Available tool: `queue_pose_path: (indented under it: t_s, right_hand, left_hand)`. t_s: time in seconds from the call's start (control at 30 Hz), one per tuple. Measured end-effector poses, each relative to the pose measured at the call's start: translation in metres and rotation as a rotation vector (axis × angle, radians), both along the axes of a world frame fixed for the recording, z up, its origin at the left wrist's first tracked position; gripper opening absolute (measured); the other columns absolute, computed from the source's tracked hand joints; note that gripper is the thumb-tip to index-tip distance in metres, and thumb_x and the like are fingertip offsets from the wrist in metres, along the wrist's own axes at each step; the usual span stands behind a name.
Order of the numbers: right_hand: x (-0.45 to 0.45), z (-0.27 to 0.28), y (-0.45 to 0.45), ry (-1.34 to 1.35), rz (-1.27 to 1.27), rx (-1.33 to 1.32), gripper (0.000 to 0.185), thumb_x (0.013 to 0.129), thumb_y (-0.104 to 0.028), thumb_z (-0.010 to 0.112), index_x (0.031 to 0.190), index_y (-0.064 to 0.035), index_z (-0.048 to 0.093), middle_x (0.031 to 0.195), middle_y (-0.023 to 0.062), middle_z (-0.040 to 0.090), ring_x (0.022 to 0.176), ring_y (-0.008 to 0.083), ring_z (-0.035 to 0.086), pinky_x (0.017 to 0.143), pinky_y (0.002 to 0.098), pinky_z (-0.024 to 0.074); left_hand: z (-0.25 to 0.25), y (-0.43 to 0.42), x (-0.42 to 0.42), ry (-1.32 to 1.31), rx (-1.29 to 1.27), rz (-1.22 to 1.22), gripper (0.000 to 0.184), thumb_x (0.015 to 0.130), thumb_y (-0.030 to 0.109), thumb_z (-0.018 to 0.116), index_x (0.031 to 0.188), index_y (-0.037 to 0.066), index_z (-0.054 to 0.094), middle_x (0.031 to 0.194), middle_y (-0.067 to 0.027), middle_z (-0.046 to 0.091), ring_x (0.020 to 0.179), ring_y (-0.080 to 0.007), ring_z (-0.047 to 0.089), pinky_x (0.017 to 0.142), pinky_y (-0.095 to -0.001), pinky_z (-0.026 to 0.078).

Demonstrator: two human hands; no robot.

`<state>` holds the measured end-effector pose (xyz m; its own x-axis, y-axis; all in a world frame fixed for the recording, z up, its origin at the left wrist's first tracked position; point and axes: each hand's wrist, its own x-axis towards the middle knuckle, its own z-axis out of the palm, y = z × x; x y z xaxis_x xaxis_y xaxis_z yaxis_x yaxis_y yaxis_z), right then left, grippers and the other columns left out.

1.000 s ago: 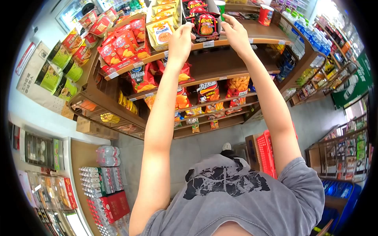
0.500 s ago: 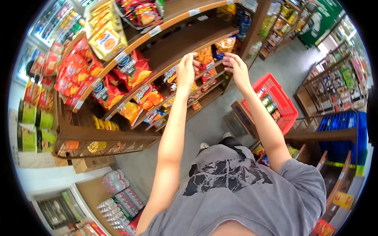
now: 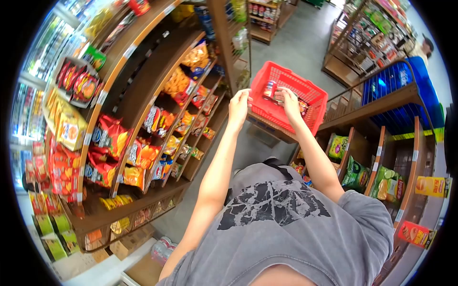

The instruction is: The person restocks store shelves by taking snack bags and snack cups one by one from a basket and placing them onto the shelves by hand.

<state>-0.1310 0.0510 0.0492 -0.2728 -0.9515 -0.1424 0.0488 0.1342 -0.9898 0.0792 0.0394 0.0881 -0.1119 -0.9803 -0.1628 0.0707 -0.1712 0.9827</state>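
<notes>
Both of my hands are raised in front of me. My left hand is beside the near left corner of the red plastic basket, its fingers loosely bent and nothing visible in it. Over the basket is my right hand, its fingers spread and slightly curled, with nothing seen in it. Several cans lie in the basket, among them a dark red can just left of my right hand. My right hand and forearm hide part of the cans. The basket rests on a brown wooden shelf top.
On the left, a brown snack rack holds bags of chips and red packets. To the right stand another shelf with green chip bags and stacked blue baskets. A person is at the far right.
My view has turned to the right. My hands have gone from in front of the snack rack to the red basket, the right one now over it.
</notes>
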Motion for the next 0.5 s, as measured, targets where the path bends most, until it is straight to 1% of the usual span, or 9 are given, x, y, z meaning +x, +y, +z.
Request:
queue_pose_path:
  t_s: [0.1, 0.23, 0.27, 0.3, 0.37, 0.4, 0.47, 0.5]
  right_hand:
    - [-0.048, -0.018, 0.005, -0.022, -0.082, 0.012, 0.033, 0.102, -0.025, 0.042, 0.12, -0.0046, 0.061, 0.106, 0.0075, 0.069, 0.094, 0.0146, 0.064, 0.081, 0.0287, 0.0497]
    - [-0.107, -0.035, 0.019, -0.031, -0.212, 0.077, 0.037, 0.101, -0.028, 0.044, 0.126, -0.004, 0.058, 0.113, 0.0107, 0.066, 0.1, 0.0173, 0.063, 0.082, 0.03, 0.0497]
    - [-0.12, -0.039, 0.024, -0.031, -0.232, 0.096, 0.039, 0.102, -0.029, 0.043, 0.13, -0.0041, 0.055, 0.118, 0.0128, 0.064, 0.104, 0.0183, 0.061, 0.085, 0.0309, 0.0493]
    - [-0.131, -0.044, 0.028, -0.037, -0.249, 0.103, 0.039, 0.102, -0.029, 0.043, 0.13, -0.0041, 0.055, 0.118, 0.0128, 0.064, 0.104, 0.0183, 0.061, 0.085, 0.0309, 0.0493]
    - [-0.152, -0.056, 0.037, -0.182, -0.284, 0.104, 0.045, 0.103, -0.036, 0.041, 0.134, -0.0052, 0.05, 0.13, 0.015, 0.057, 0.111, 0.0224, 0.06, 0.092, 0.0348, 0.0469]
    - [-0.162, -0.063, 0.041, -0.181, -0.29, 0.117, 0.049, 0.103, -0.039, 0.04, 0.137, -0.0046, 0.048, 0.133, 0.0158, 0.055, 0.114, 0.024, 0.058, 0.097, 0.036, 0.0451]
    - [-0.179, -0.074, 0.053, -0.185, -0.317, 0.146, 0.051, 0.103, -0.04, 0.039, 0.138, -0.0045, 0.047, 0.133, 0.0167, 0.055, 0.116, 0.0245, 0.057, 0.098, 0.0358, 0.0448]
    - [-0.187, -0.079, 0.059, -0.178, -0.323, 0.156, 0.052, 0.103, -0.041, 0.038, 0.138, -0.0043, 0.047, 0.134, 0.0175, 0.055, 0.118, 0.0249, 0.057, 0.099, 0.0357, 0.0446]
  left_hand:
    - [-0.011, -0.001, -0.045, 0.023, -0.004, -0.065, 0.03, 0.102, 0.028, 0.048, 0.116, 0.007, 0.065, 0.083, 0.0007, 0.061, 0.072, -0.0066, 0.054, 0.065, -0.0217, 0.044]
    - [-0.027, -0.009, -0.091, -0.036, 0.011, -0.127, 0.03, 0.102, 0.027, 0.049, 0.116, 0.007, 0.065, 0.086, -0.0003, 0.062, 0.074, -0.0081, 0.056, 0.068, -0.0225, 0.045]
    - [-0.034, -0.011, -0.101, -0.031, 0.022, -0.129, 0.029, 0.101, 0.027, 0.049, 0.115, 0.008, 0.065, 0.086, -0.0006, 0.062, 0.074, -0.0084, 0.056, 0.068, -0.023, 0.046]
    - [-0.039, -0.012, -0.112, -0.027, 0.033, -0.13, 0.029, 0.101, 0.027, 0.049, 0.115, 0.008, 0.065, 0.087, -0.0008, 0.063, 0.075, -0.0087, 0.057, 0.069, -0.0235, 0.046]
    - [-0.052, -0.013, -0.136, -0.041, 0.07, -0.157, 0.029, 0.101, 0.027, 0.049, 0.116, 0.008, 0.065, 0.09, -0.0018, 0.064, 0.076, -0.0093, 0.057, 0.07, -0.0247, 0.046]
    - [-0.06, -0.012, -0.148, -0.026, 0.091, -0.167, 0.03, 0.101, 0.027, 0.049, 0.117, 0.007, 0.064, 0.092, -0.0025, 0.064, 0.077, -0.0095, 0.058, 0.071, -0.0249, 0.047]
    - [-0.073, -0.008, -0.169, -0.034, 0.129, -0.214, 0.032, 0.101, 0.028, 0.049, 0.119, 0.005, 0.062, 0.097, -0.0046, 0.067, 0.081, -0.0103, 0.06, 0.073, -0.0251, 0.047]
    - [-0.079, -0.003, -0.178, -0.044, 0.144, -0.233, 0.032, 0.101, 0.028, 0.049, 0.119, 0.005, 0.062, 0.097, -0.0046, 0.067, 0.081, -0.0103, 0.06, 0.073, -0.0251, 0.047]
